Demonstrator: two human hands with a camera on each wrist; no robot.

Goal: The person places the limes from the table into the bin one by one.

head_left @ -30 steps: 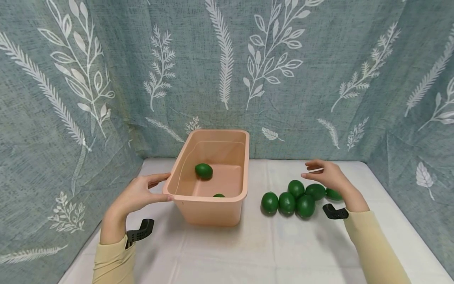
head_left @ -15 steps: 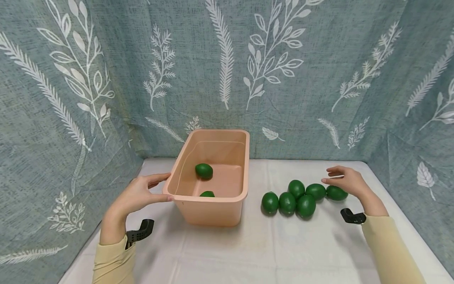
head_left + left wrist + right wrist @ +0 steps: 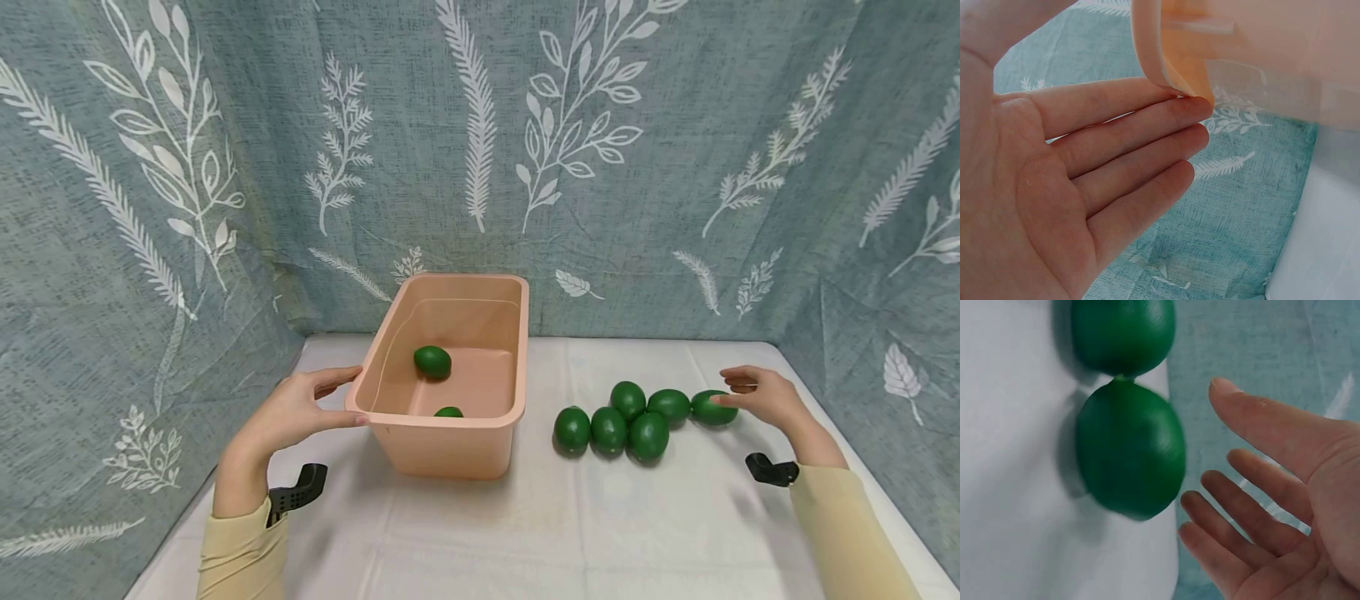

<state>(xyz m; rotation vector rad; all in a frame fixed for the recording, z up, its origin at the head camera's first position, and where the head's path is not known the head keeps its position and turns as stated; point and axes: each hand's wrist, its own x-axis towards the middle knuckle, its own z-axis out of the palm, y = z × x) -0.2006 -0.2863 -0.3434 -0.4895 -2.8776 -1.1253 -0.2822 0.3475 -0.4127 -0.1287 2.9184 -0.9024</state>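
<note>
A peach-coloured plastic bin (image 3: 450, 452) stands left of the middle in the head view. My left hand (image 3: 296, 410) touches its near-left corner, thumb at the front rim and fingers along the left side. In the left wrist view those fingers (image 3: 1129, 134) are straight, their tips against the rim. Inside the bin are two green limes (image 3: 432, 362), the nearer lime (image 3: 448, 412) partly hidden by the front rim. Over the rightmost lime (image 3: 708, 408) on the table hovers my right hand (image 3: 765, 400). Seen from the right wrist, its loosely bent fingers are apart from that lime (image 3: 1132, 450).
Several more limes (image 3: 648, 436) lie clustered on the white tablecloth (image 3: 480, 542) between the bin and my right hand. Blue-green curtains (image 3: 637, 208) with white leaf prints enclose the table at the back and on both sides.
My right hand has moved right and lower, from above the cluster to the rightmost lime. In the bin, the nearer lime rolled left and then partly back right. The left hand kept its place.
</note>
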